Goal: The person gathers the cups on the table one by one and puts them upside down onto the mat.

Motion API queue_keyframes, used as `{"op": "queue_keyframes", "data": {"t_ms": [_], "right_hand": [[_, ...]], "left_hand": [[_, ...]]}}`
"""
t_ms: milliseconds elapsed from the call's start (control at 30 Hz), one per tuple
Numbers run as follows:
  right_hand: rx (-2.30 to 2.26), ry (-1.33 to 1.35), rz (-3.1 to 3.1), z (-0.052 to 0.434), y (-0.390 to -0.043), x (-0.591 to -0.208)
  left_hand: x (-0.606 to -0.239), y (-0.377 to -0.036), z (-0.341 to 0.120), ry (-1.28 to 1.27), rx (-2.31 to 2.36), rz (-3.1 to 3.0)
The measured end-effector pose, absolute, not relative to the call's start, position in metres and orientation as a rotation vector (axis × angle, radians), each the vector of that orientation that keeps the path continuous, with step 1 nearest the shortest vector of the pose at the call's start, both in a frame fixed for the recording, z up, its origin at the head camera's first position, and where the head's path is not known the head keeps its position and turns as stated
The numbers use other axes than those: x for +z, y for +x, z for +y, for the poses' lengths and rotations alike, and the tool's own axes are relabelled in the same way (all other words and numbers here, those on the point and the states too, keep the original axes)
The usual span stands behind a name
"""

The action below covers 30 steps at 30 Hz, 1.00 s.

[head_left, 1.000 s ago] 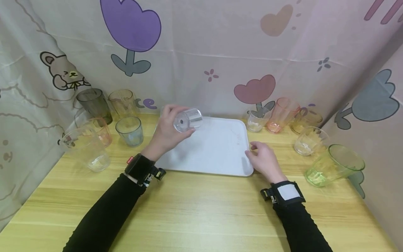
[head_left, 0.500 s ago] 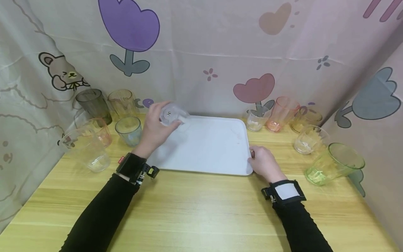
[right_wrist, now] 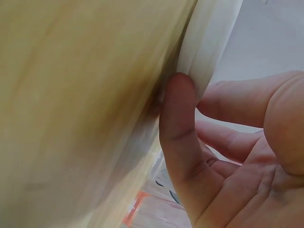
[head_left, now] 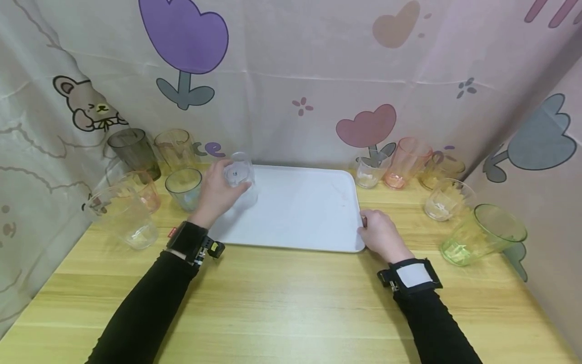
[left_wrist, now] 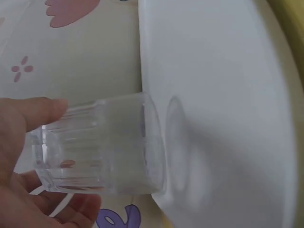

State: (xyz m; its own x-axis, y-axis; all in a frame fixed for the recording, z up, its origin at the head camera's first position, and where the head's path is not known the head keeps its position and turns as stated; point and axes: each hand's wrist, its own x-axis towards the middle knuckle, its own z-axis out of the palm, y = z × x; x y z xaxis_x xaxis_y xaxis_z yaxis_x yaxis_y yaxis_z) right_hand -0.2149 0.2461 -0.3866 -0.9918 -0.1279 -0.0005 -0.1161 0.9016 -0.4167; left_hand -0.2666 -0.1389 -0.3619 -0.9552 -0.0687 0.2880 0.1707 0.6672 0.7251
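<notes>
My left hand point(head_left: 215, 196) grips a clear glass point(head_left: 240, 176) upside down by its base end, over the left end of a white tray point(head_left: 300, 212). In the left wrist view the thumb lies on one side of the glass point(left_wrist: 104, 147) and the other fingers curl below it; its rim is right at the tray's surface. On the tray's right edge, my right hand point(head_left: 382, 235) pinches the rim. Up close in the right wrist view, one finger of that hand point(right_wrist: 228, 166) lies against the underside of the tray edge point(right_wrist: 204, 42), the thumb opposite.
To the left stand a dark grey glass point(head_left: 136, 154), a yellow one point(head_left: 175, 149), a blue one point(head_left: 185, 191), a pink one point(head_left: 143, 192) and a tall clear one point(head_left: 127, 217). Several more, including a green glass point(head_left: 477, 237), stand right of the tray on the wooden table point(head_left: 291, 303).
My left hand has carried the clear glass leftward and turned it base up, lowering it to the tray's left end. My right hand has closed its fingers on the tray's right edge.
</notes>
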Motion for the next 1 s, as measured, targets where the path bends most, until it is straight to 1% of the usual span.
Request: {"op": "queue_keyframes", "data": {"t_ms": [400,1000], "right_hand": [[-0.650,-0.200,3.028,0.2457,-0.2146,-0.3851],[-0.694,-0.163,3.019,0.2451,-0.2145,-0.3848]], "left_hand": [[-0.3707,-0.2716,-0.1383,-0.015,-1.139,-2.666],[-0.3700,-0.2705,-0.1364,-0.045,-1.117,-2.685]]}}
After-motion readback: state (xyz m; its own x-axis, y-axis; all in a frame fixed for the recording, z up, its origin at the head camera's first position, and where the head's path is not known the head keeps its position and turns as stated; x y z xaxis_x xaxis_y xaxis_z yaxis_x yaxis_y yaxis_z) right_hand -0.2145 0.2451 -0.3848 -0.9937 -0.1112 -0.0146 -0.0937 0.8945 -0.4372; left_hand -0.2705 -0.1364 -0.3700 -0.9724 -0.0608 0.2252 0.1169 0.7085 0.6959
